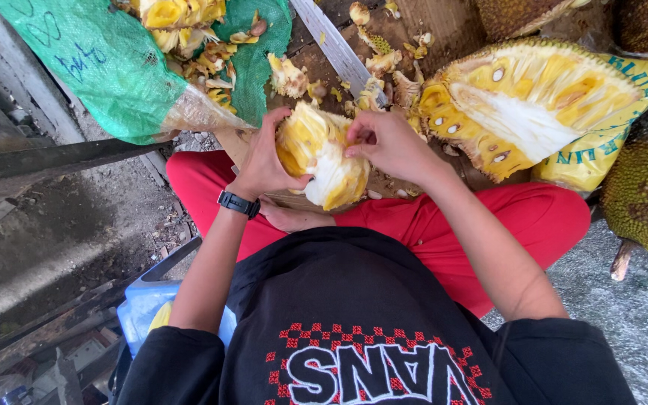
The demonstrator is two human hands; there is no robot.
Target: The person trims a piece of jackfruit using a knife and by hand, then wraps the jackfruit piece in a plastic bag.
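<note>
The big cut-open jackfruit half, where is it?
In the head view, the big jackfruit half lies upper right on a yellow sack, just beyond the right hand and beside a whole green jackfruit.

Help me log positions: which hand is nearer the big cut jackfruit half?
Right hand, just left of the big cut jackfruit half; left hand is farther, across the held piece.

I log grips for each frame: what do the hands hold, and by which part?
Left hand grips the jackfruit chunk by its left side; right hand pinches its top.
</note>
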